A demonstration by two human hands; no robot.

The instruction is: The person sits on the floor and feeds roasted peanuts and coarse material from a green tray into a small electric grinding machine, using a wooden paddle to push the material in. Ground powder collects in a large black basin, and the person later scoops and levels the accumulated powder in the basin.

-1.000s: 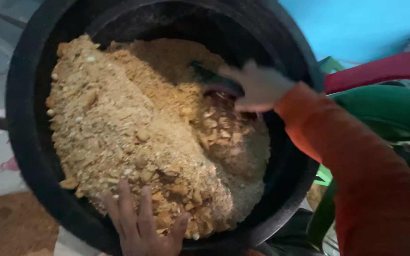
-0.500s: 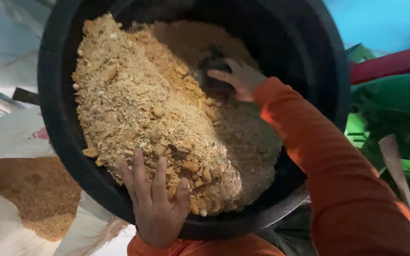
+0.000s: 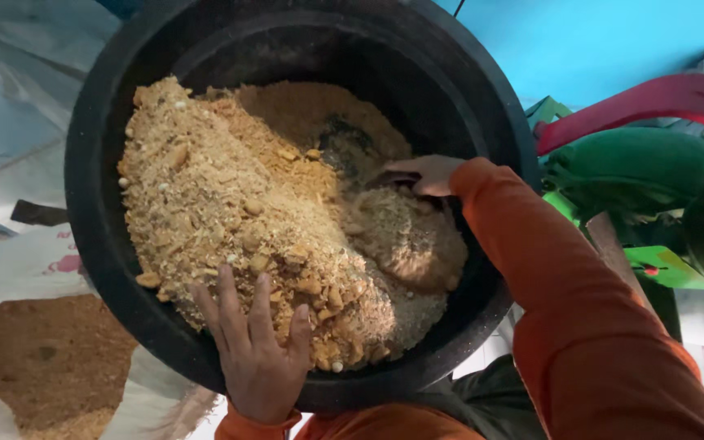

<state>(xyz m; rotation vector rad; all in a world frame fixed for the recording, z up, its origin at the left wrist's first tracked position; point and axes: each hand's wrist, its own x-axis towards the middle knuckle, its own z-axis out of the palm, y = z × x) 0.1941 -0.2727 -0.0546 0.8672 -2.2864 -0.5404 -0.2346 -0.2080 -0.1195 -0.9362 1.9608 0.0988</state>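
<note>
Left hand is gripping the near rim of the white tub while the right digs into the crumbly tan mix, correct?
Not quite: the tub is black, not white. The head view shows the left hand on its near rim and the right hand in the crumbly tan mix.

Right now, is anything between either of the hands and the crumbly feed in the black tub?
Nothing visible. The left hand lies flat on the feed at the tub rim, and the right hand is already down in it, mid-tub.
</note>
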